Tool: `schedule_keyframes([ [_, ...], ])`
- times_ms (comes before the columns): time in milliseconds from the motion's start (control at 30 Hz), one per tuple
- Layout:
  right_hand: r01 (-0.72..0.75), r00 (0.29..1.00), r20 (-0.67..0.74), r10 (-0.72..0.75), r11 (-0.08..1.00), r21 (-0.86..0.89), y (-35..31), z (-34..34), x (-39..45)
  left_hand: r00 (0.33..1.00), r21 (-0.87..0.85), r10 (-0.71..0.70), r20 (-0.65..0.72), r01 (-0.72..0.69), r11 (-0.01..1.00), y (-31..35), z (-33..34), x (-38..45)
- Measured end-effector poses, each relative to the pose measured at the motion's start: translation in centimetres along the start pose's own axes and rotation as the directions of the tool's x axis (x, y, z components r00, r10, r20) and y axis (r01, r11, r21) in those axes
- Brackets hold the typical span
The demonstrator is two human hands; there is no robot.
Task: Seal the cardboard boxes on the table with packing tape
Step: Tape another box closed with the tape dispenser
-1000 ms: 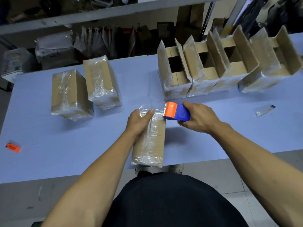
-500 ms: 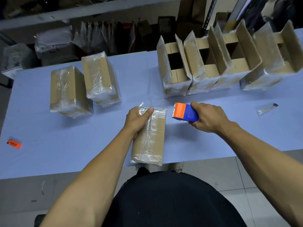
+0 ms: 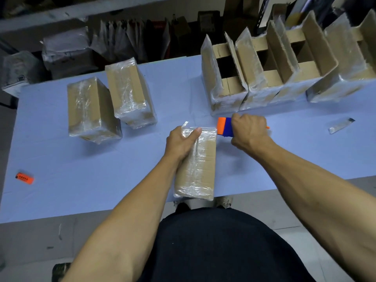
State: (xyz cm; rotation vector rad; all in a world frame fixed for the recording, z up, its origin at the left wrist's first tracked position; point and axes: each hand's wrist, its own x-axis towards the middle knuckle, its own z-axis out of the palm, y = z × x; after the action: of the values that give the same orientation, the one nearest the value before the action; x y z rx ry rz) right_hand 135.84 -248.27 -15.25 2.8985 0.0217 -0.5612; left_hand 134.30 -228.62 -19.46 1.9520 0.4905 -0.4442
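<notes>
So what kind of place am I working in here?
Probably a small packing or shipping room. A blue table holds taped-up boxes and a row of open boxes, the right hand grips a tape dispenser, and wrapped parcels sit behind.

Blue table (image 3: 61,151), grey floor (image 3: 36,241), shelf (image 3: 40,19) behind.
</notes>
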Motion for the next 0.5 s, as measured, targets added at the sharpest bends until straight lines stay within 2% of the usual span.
schedule_keyframes([
  [133, -0.121, 0.993, -0.002, 0.122, 0.985, 0.120, 0.6, 1.7, 0.1, 1.000, -0.037, -0.020, -0.011, 0.019, 0.999, -0.2, -0.2, -0.2],
  [333, -0.095, 0.983, 0.181, 0.033, 0.933, 0.347, -3.0, 5.4, -0.5, 0.997, -0.125, -0.054, 0.051, 0.060, 0.990, -1.6, -2.1, -0.6],
  [367, -0.090, 0.985, 0.170, 0.027, 0.922, 0.376, -3.4, 5.8, -0.6, 0.998, -0.117, -0.053, 0.044, 0.058, 0.991, -1.9, -2.4, -0.7],
  [433, -0.089, 0.996, 0.043, 0.078, 0.871, 0.482, -3.8, 5.7, -0.9, 0.999, -0.148, -0.051, -0.004, 0.050, 0.988, -2.2, -2.7, -0.8],
  [500, -0.055, 0.976, -0.116, 0.183, 0.729, 0.683, -4.0, 5.0, -1.2, 0.995, -0.181, -0.038, -0.092, 0.020, 0.983, -2.4, -2.7, -0.9],
])
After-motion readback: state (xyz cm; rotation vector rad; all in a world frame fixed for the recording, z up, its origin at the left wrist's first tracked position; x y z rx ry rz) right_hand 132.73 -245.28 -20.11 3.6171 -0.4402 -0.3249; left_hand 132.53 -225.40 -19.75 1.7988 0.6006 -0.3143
